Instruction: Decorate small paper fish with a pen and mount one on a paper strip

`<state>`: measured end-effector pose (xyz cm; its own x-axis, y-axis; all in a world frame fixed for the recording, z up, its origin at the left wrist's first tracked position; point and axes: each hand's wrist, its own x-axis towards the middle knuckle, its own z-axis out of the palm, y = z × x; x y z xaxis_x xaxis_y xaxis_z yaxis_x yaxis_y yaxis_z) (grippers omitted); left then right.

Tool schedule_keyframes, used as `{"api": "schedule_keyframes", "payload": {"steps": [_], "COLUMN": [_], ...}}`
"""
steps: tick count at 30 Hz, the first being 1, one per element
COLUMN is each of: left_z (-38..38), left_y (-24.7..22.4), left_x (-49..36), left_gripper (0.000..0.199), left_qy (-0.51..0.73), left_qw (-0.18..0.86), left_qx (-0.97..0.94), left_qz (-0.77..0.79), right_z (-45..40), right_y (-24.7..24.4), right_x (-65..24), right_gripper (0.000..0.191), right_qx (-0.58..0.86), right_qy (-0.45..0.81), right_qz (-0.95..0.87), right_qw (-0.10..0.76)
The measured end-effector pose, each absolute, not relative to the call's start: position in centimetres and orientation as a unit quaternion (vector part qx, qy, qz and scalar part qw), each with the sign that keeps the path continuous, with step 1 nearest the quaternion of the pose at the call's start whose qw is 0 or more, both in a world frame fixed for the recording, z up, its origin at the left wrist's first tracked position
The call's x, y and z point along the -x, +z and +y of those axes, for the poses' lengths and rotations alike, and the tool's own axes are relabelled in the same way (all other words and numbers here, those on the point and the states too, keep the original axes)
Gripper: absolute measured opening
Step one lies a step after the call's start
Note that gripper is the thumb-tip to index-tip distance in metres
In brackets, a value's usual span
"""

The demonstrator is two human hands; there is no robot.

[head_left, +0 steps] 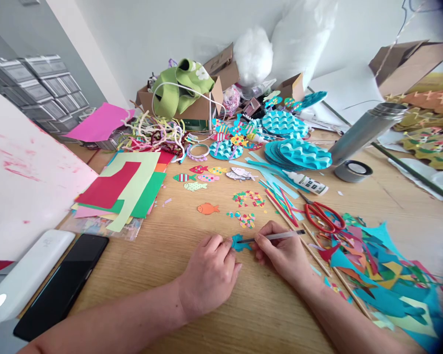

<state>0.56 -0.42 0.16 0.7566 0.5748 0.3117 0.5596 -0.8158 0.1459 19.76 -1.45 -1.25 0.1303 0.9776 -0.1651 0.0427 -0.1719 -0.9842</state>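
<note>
A small blue paper fish (237,242) lies on the wooden table, its outline partly covered by my fingers. Curled fingers of my left hand (211,265) hold its left end. In my right hand (280,253) is a slim pen (282,235), gripped near its point, with the tip touching the fish. Just beyond are an orange paper fish (208,209) and two piles of coloured paper dots, the nearer pile (245,219) and the farther pile (248,198). Several decorated paper fish (195,186) lie farther back.
Red-handled scissors (324,217), thin wooden sticks (319,253) and paper scraps (384,270) lie right. A glue bottle (307,182), wavy blue discs (299,155) and a steel flask (367,132) stand behind. Left are coloured sheets (147,196), a phone (62,285) and a white device (29,275).
</note>
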Motion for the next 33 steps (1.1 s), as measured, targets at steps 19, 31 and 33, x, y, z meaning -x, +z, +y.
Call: {"api": "schedule_keyframes", "payload": {"steps": [19, 31, 33], "left_z": [-0.41, -0.42, -0.41], "left_y": [0.41, 0.33, 0.38], "left_x": [-0.58, -0.63, -0.64], "left_gripper": [0.017, 0.017, 0.017], "left_qy": [0.168, 0.158, 0.156], "left_qw": [0.023, 0.027, 0.029], "left_qx": [-0.937, -0.938, -0.938], "left_qz": [0.305, 0.306, 0.308], "right_z": [-1.47, -1.57, -1.57], "right_y": [-0.99, -1.05, -1.03], "right_x": [-19.69, -19.75, -19.74], "right_gripper": [0.028, 0.030, 0.029], "right_qx": [0.577, 0.575, 0.578], "right_qy": [0.501, 0.501, 0.500], "right_qz": [-0.443, -0.448, -0.446], "right_qw": [0.468, 0.466, 0.466]}}
